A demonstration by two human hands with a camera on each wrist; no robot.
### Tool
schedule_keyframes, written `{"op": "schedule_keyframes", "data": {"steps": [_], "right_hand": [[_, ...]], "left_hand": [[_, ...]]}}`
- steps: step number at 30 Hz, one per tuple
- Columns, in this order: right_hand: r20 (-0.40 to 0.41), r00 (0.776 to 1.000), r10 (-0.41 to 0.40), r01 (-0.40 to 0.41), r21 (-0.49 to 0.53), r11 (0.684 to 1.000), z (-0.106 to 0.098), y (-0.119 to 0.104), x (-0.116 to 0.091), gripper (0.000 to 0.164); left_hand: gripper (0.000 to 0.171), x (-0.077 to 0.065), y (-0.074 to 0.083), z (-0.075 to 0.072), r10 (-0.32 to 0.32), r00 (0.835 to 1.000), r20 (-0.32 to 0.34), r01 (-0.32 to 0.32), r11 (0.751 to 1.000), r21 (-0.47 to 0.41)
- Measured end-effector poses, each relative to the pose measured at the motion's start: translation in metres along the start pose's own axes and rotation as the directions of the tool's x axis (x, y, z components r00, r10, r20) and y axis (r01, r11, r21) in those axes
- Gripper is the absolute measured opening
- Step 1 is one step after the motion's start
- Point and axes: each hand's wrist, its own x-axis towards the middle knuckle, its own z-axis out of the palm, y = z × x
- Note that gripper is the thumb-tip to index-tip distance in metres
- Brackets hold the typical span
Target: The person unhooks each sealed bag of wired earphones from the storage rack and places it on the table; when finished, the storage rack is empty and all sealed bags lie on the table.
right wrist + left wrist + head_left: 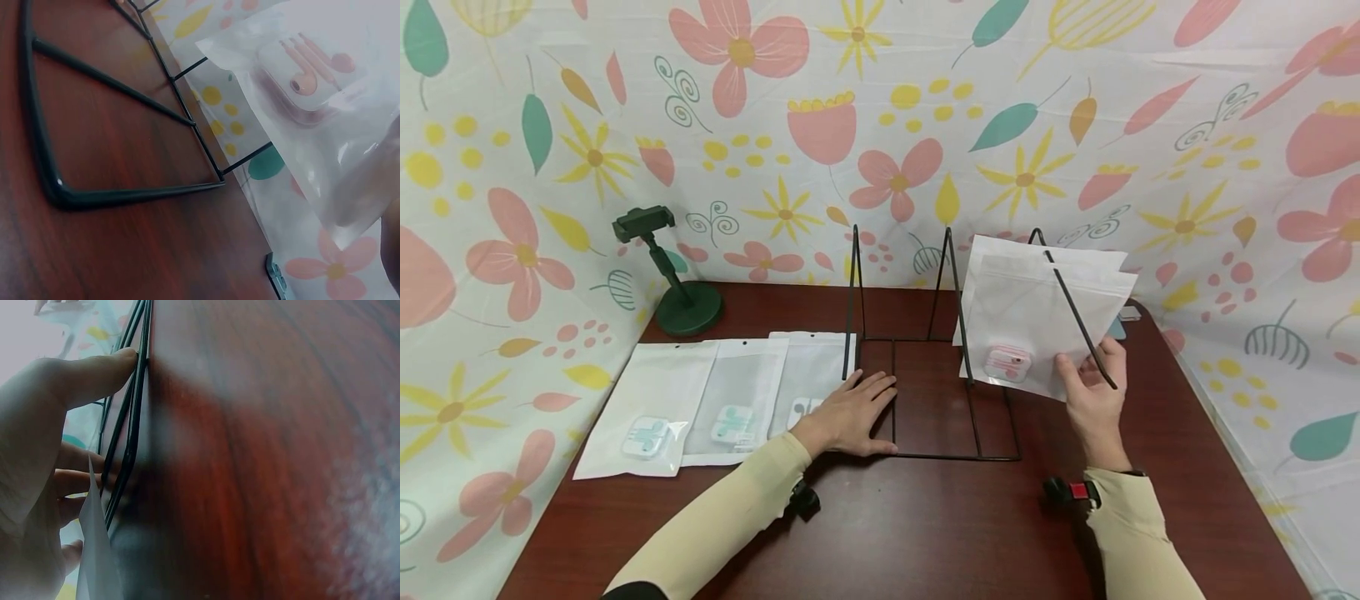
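My left hand (pixel 850 414) lies with fingers extended over the left side of a black wire rack (pixel 917 457). In the left wrist view its thumb (pixel 100 374) touches the rack's wire. At the rack's right end, my right hand (pixel 1097 400) pinches the lower right corner of a white zip pouch (pixel 1037 312) with a clear front. A pink earphone case (pixel 1008 363) shows inside it, with earphones visible in the right wrist view. Another white pouch sits behind, mostly hidden. The pouches stand between the rack's middle and right upright wires, tilted.
Three flat pouches, a left one (pixel 655 375), a middle one (pixel 737 392) and a right one (pixel 816 358), lie left of the rack with earphone cases inside. A green phone stand (pixel 688 308) is at the back left. A small light blue object (pixel 1117 329) lies behind the right hand.
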Motion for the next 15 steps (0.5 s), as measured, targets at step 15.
{"op": "schedule_keyframes", "data": {"steps": [15], "right_hand": [[-0.003, 1.000, 0.002, -0.002, 0.051, 0.999, -0.004, -0.016, -0.013, 0.056]], "left_hand": [[0.095, 0.001, 0.000, 0.004, -0.005, 1.000, 0.004, 0.005, 1.000, 0.008]]}}
